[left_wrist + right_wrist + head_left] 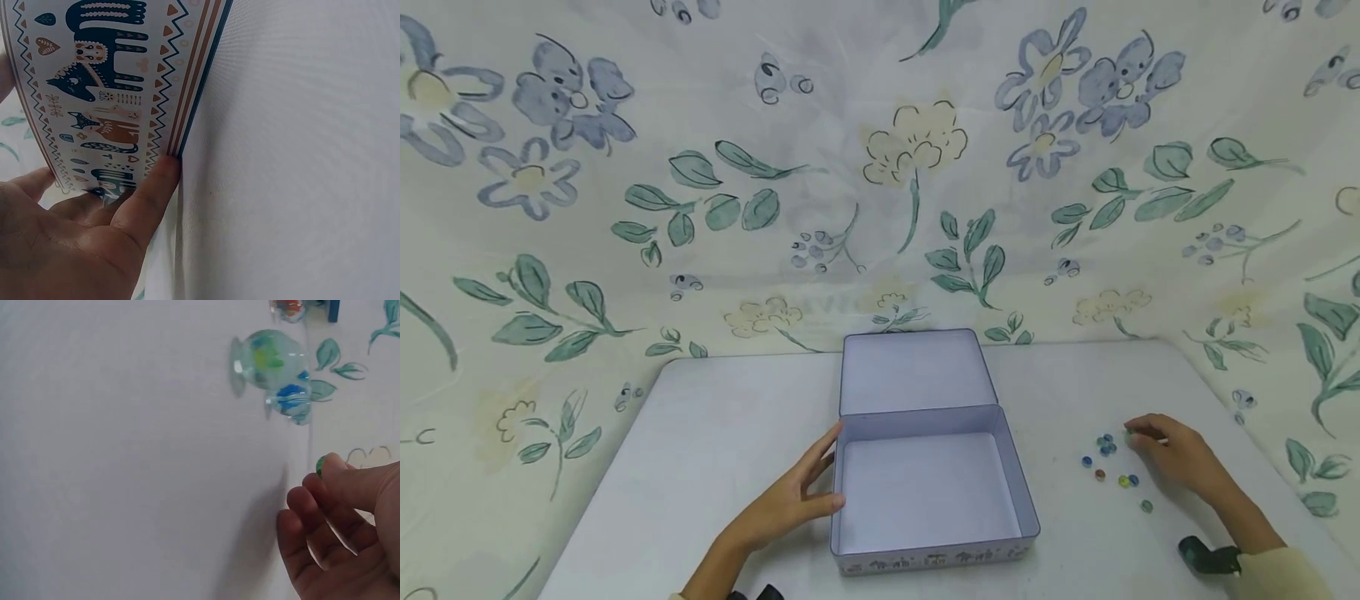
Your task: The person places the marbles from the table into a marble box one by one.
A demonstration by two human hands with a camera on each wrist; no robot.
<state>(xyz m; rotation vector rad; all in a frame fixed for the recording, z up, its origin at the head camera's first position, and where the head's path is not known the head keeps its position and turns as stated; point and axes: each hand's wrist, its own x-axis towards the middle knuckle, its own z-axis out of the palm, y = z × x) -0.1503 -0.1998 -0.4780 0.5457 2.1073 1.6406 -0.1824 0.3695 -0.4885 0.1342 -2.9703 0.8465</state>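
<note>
A shallow rectangular tin box (940,558) stands on the table with its hinged lid (917,375) laid back. Its inside is plain pale lilac and bare. My left hand (778,508) rests against the box's left wall, fingers extended and thumb at the rim. In the left wrist view, that wall (94,94) shows printed animals. To the right, my right hand (1183,458) pinches a green glass marble (320,466) between thumb and fingertip. Several glass marbles lie just left of it, among them a red one (1100,475), a yellow one (1123,481) and a green one (1146,506).
The white table (737,417) meets a flower-printed cloth (880,208) at its back edge and sides. A dark wrist device (1206,556) sits at the right sleeve. In the right wrist view, a marble with a yellow-green core (272,359) lies close to the camera.
</note>
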